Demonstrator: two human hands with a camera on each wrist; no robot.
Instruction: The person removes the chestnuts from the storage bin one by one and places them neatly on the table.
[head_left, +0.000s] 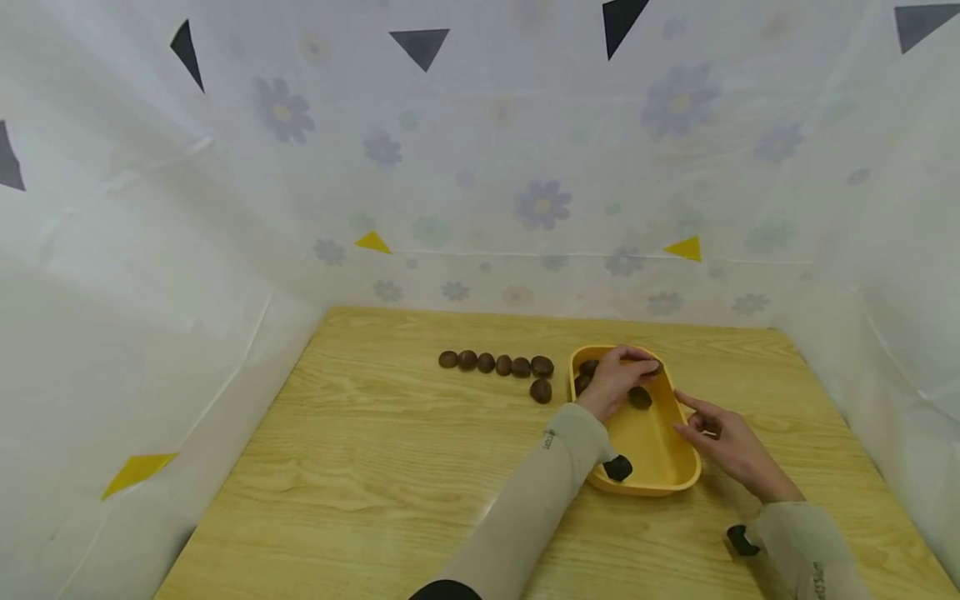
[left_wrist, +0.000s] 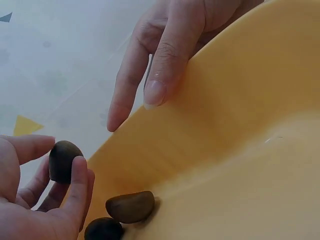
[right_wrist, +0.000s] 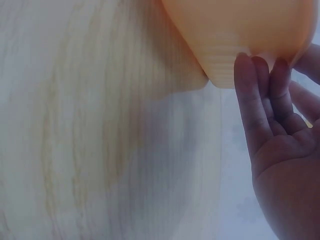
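With our left hand [head_left: 617,379], we pinched one dark brown, rounded chestnut [left_wrist: 64,164] at the far end of a yellow plastic tray with round corners [head_left: 660,450]. Our right hand [head_left: 735,446] was loose, its nearly straight fingers touching the tray's side. Seven other chestnuts [head_left: 503,365] sat on the light wooden table [head_left: 360,467], six in a row.

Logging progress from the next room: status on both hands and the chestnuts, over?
Left hand over yellow tray, pinching one chestnut. Right hand touching tray's right side. Seven chestnuts out on table. Nothing visibly in the way.
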